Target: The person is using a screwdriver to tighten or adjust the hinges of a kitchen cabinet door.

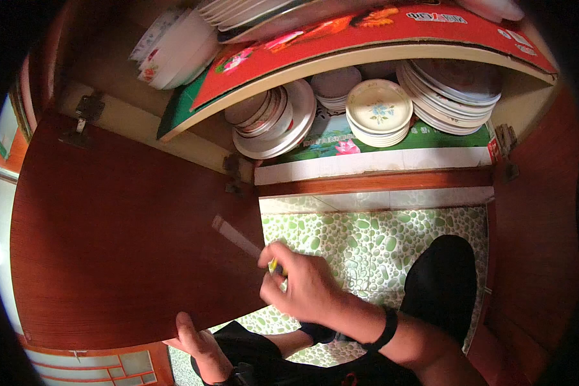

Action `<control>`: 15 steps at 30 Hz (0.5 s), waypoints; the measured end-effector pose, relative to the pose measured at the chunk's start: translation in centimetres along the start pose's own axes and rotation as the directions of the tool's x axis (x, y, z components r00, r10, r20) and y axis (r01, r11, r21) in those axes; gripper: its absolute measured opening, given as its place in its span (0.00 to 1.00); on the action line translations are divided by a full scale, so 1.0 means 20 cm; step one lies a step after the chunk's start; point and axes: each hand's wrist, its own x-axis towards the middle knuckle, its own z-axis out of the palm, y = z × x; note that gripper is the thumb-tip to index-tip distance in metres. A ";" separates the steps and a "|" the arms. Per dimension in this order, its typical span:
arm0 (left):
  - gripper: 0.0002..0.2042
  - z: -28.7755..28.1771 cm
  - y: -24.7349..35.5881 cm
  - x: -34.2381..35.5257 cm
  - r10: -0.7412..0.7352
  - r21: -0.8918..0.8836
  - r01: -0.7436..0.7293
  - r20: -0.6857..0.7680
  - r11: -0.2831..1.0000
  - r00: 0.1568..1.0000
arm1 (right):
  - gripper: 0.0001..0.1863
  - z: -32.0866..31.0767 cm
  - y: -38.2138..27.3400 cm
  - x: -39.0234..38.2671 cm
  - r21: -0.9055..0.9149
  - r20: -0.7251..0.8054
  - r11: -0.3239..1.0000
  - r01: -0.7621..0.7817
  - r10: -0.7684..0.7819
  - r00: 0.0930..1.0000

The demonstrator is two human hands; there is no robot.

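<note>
My right hand (299, 281) is closed around what looks like a screwdriver (238, 238), with a yellow-and-dark handle mostly hidden in the fingers. Its long pale shaft is smeared by motion and points up and left, in front of the dark red-brown cabinet door (135, 231). I cannot tell whether the tip touches the door. My left hand (199, 344) grips the door's lower edge, thumb on the face toward me and fingers behind. The door stands swung out to the left, with metal hinges (87, 109) along its upper edge at the cabinet frame.
Stacked plates (450, 96) and small dishes (379, 109) fill the lower shelf. Bowls (177, 48) and more plates stand above the red-lined shelf (367, 32). Another door (540, 244) hangs at the right. My leg (441, 283) stands on the green pebble-patterned floor (341, 244).
</note>
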 end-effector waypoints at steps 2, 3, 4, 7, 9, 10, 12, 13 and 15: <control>0.44 0.00 -0.02 0.03 0.005 -0.027 -0.005 -0.003 1.000 1.000 | 0.21 -0.05 0.13 0.11 -0.275 -0.051 0.955 -0.113 0.103 0.993; 0.43 -0.02 -0.04 0.05 0.017 -0.043 -0.018 -0.018 0.999 1.000 | 0.23 -0.10 0.14 0.17 -0.314 -0.004 0.934 -0.171 0.179 0.984; 0.42 -0.05 -0.07 0.07 0.022 -0.037 -0.022 0.002 0.999 1.000 | 0.25 -0.15 0.15 0.22 -0.360 0.038 0.906 -0.223 0.253 0.967; 0.42 -0.12 -0.16 0.13 -0.008 -0.078 0.008 0.004 0.997 1.000 | 0.23 -0.21 0.26 0.34 -0.455 0.026 0.891 -0.007 0.021 0.999; 0.42 -0.12 -0.17 0.15 -0.003 -0.093 0.005 0.029 0.996 1.000 | 0.23 -0.25 0.29 0.44 -0.465 0.062 0.876 0.129 -0.113 0.992; 0.42 -0.12 -0.17 0.16 0.006 -0.113 0.000 0.048 0.994 0.999 | 0.21 -0.28 0.29 0.48 -0.523 0.080 0.840 0.145 -0.121 0.989; 0.42 -0.17 -0.19 0.17 -0.033 -0.105 0.038 0.050 0.994 0.998 | 0.16 -0.32 0.23 0.56 -0.619 0.102 0.778 0.110 -0.059 0.993; 0.43 -0.20 -0.21 0.19 -0.071 -0.109 0.077 0.061 0.991 0.996 | 0.15 -0.34 0.25 0.60 -0.639 0.125 0.762 0.103 -0.029 0.992; 0.42 -0.30 -0.28 0.24 -0.125 -0.119 0.131 0.053 0.984 0.991 | 0.15 -0.36 0.34 0.65 -0.635 0.102 0.721 0.278 -0.278 0.955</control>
